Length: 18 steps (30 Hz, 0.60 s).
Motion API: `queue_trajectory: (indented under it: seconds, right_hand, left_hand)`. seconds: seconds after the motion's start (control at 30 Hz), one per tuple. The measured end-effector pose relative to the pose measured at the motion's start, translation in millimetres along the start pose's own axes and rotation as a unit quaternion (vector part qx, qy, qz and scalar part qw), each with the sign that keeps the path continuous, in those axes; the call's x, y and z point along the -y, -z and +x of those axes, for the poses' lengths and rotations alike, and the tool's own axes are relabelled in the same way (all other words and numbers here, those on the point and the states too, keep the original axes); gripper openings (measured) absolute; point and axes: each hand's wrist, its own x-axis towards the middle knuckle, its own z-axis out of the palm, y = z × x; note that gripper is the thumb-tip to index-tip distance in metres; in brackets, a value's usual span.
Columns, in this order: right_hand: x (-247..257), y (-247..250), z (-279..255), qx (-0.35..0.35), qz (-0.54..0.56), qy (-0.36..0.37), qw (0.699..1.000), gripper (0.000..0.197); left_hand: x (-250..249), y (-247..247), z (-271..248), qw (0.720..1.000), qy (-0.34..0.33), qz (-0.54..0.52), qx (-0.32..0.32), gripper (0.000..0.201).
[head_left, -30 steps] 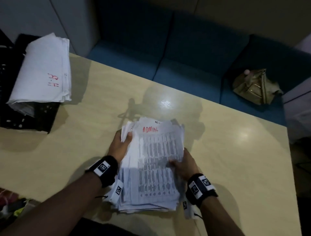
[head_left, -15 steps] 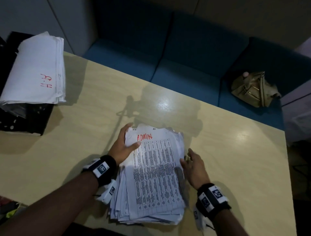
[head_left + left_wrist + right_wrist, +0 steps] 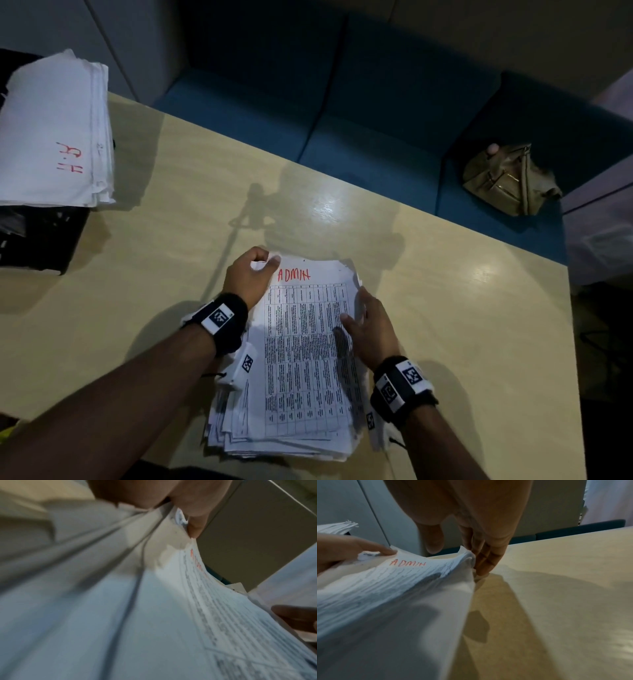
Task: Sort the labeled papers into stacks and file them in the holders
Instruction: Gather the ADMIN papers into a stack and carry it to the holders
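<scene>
Pale wood table, glossy, with light glare. Near the front edge, a loose paper stack lying flat, top sheet marked "ADMIN" in red. At the far left, a black holder topped with white papers.

The ADMIN stack lies flat on the near middle of the table, a thick, ragged pile of white sheets, edges uneven and fanned at the near left corner. Its top sheet carries a printed grid of text with "ADMIN" in red at the far end. The H.R stack, white with red lettering, rests on top of the black holder at the far left.
</scene>
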Motion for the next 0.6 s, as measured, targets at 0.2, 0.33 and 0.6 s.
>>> queue_trajectory:
  seconds: [0.2, 0.33, 0.6]
  right_hand:
    - [-3.6, 4.6, 6.8, 0.006, 0.027, -0.036, 0.999, 0.078]
    - [8.3, 12.8, 21.1, -0.008, -0.082, -0.009, 0.997, 0.073]
    - [23.0, 9.7, 45.0, -0.029, -0.182, 0.014, 0.983, 0.032]
  left_hand:
    - [9.0, 2.3, 3.2, 0.997, -0.047, 0.019, 0.053, 0.036]
    - [6.4, 1.2, -1.8, 0.990, -0.070, 0.040, 0.119, 0.029]
    - [12.5, -6.1, -5.3, 0.990, -0.051, 0.058, 0.122, 0.011]
